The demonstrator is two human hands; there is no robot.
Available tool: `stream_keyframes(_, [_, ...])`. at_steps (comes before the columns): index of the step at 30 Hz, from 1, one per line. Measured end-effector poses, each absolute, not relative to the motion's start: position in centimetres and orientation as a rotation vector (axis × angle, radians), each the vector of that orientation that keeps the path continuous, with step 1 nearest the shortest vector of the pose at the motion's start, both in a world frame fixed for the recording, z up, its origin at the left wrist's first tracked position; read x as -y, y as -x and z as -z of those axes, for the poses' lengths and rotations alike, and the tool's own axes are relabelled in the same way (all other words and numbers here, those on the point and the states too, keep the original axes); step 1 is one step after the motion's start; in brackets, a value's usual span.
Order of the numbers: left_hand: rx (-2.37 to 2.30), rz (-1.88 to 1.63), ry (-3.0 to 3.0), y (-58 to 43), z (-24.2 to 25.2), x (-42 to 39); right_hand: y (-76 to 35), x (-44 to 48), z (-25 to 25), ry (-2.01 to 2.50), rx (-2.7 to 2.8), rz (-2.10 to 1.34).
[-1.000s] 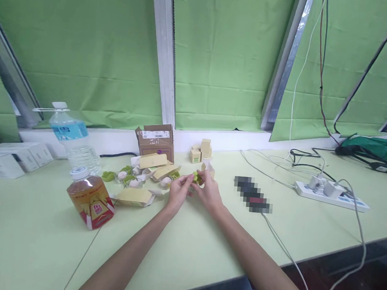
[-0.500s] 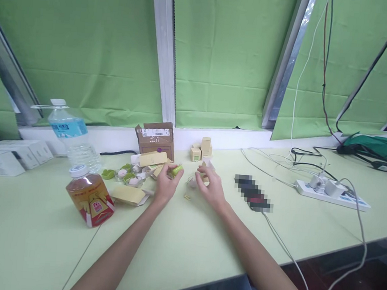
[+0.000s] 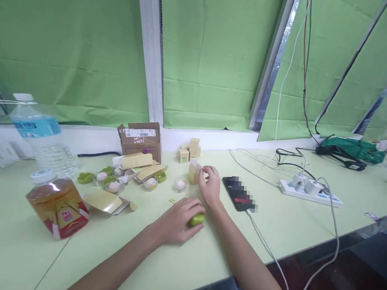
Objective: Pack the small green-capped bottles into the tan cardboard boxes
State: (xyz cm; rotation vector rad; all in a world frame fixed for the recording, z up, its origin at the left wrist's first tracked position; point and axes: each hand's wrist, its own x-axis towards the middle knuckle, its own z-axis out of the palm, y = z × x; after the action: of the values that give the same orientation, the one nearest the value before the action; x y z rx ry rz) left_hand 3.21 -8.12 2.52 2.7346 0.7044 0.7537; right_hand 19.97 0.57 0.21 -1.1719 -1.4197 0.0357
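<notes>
My left hand (image 3: 180, 219) rests low over the table, its fingers closed round a small, rounded green piece (image 3: 197, 219). Just beyond it, my right hand (image 3: 210, 186) pinches the edge of a small cream carton (image 3: 194, 172) with its flap up. Left of that carton sits a clear plastic cup with a pale round thing (image 3: 180, 185) inside. A tiny yellow bit (image 3: 172, 201) lies near my left fingers. Farther left are another such cup (image 3: 150, 184), a green piece (image 3: 160, 176) and several more among flattened cartons (image 3: 107, 201).
Small closed cartons (image 3: 189, 151) stand by the wall, near an open brown box (image 3: 143, 142). Two bottles, one of amber drink (image 3: 59, 208) and one of water (image 3: 43, 137), stand left. At right are a phone (image 3: 238, 193) on a cable and a power strip (image 3: 310, 193).
My left hand has moved right and closer to me, still holding the green piece. My right hand's fingers have come together at the small carton. The view has swung right.
</notes>
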Motion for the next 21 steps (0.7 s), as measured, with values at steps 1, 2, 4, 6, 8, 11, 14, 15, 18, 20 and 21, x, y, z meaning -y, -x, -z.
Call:
stream_keyframes(1, [-0.719, -0.733, -2.716, -3.2, -2.1, 8.0, -20.2, -0.6, -0.2, 1.184, 1.435, 0.013])
stream_keyframes(2, [-0.754, -0.737, -2.684, -3.1, -1.7, 7.7, -20.4, -0.7, -0.2, 1.200, 1.461, 0.057])
stream_keyframes(4, [-0.850, -0.780, -2.599, -2.5, -1.3, 6.7, -20.6, -0.9, 0.1, 1.254, 1.530, 0.105])
stream_keyframes(6, [-0.944, -0.822, -2.526, -1.5, -1.2, 5.4, -20.8, -1.1, 0.4, 1.321, 1.594, 0.086])
stream_keyframes(8, [-1.036, -0.829, -2.503, -0.1, -1.2, 4.1, -20.8, -1.3, 0.9, 1.374, 1.633, 0.015])
stream_keyframes(11, [-1.197, -0.828, -2.503, 2.4, -0.8, 2.1, -20.8, -1.7, 1.5, 1.407, 1.641, -0.114])
stream_keyframes(14, [-1.388, -0.895, -2.509, 4.0, -0.1, 0.7, -20.7, -1.9, 1.8, 1.388, 1.616, -0.212])
stream_keyframes(15, [-1.468, -0.914, -2.525, 4.1, 0.1, 0.5, -20.7, -2.0, 1.8, 1.376, 1.602, -0.240])
stream_keyframes(18, [-1.694, -1.035, -2.639, 2.7, 0.3, 0.9, -20.3, -2.1, 1.9, 1.366, 1.553, -0.309])
stream_keyframes(20, [-1.751, -1.148, -2.743, 0.9, 0.2, 1.7, -20.1, -2.2, 1.9, 1.386, 1.536, -0.328])
stream_keyframes(21, [-1.672, -1.165, -2.817, -0.1, 0.1, 2.1, -20.0, -2.2, 1.9, 1.397, 1.538, -0.333])
